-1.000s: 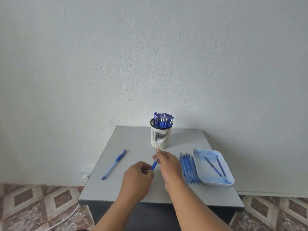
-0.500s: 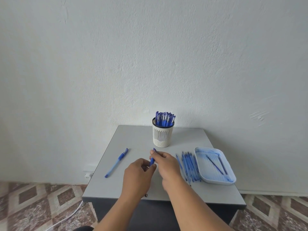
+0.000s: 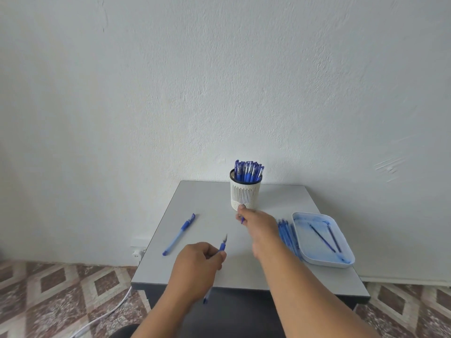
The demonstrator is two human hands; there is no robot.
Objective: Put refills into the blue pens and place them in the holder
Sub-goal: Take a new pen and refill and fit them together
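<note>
While the left hand (image 3: 197, 262) grips an uncapped blue pen (image 3: 220, 248), the right hand (image 3: 258, 222) pinches its cap (image 3: 242, 219).

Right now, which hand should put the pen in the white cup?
Probably the left hand: it grips the pen, tip out. The right hand is nearer the holder but pinches a small blue piece, maybe the cap.
</note>
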